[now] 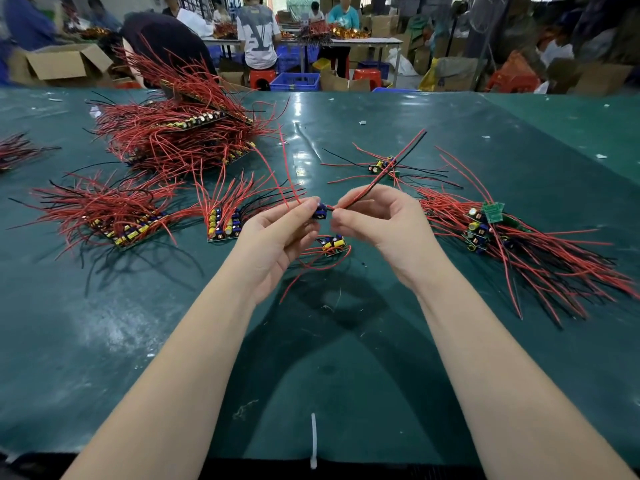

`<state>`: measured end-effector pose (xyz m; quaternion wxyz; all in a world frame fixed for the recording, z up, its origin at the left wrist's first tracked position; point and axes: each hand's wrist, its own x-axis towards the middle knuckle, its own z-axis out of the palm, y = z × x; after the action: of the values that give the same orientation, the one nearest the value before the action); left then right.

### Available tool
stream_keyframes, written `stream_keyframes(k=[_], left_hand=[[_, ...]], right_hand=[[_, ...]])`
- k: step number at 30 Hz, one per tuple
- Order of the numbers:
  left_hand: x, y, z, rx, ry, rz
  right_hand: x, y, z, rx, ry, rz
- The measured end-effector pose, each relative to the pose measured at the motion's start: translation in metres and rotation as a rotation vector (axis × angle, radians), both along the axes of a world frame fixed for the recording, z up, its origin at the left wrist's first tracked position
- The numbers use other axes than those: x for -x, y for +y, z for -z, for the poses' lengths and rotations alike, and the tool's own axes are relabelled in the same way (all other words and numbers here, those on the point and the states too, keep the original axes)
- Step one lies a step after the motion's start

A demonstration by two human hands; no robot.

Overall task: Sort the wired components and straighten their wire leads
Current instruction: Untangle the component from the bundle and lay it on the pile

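My left hand point(277, 233) pinches a small blue wired component point(320, 212) above the green table point(346, 358). Red leads rise from it toward the upper left. My right hand point(377, 220) pinches its red and black lead pair point(398, 159) just right of the component; the pair runs straight up and to the right. Another small board point(334, 244) with red leads lies on the table just below my hands.
Sorted rows of boards lie at the left point(128, 230) and centre left point(223, 226). A big tangled heap point(180, 133) sits behind them, a loose pile point(485, 226) at the right, a few boards point(384, 166) farther back. A white cable tie point(313, 441) lies near the front edge. People work at far tables.
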<state>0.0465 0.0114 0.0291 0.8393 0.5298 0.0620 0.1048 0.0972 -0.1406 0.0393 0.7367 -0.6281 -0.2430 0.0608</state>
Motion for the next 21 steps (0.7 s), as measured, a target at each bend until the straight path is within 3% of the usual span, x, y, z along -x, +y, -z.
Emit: stream_keyframes(k=[6,10,21], left_hand=[[0.001,0.002,-0.002,0.109,-0.001,0.068],[0.002,0.002,-0.003,0.063,0.021,0.057],[0.001,0.002,-0.001,-0.020,-0.082,0.043]], right_hand=[[0.001,0.002,0.001,0.001,-0.036,0.045],[0.002,0.005,0.003,-0.082,0.009,0.049],[0.008,0.013,0.006,-0.372,0.357,0.004]])
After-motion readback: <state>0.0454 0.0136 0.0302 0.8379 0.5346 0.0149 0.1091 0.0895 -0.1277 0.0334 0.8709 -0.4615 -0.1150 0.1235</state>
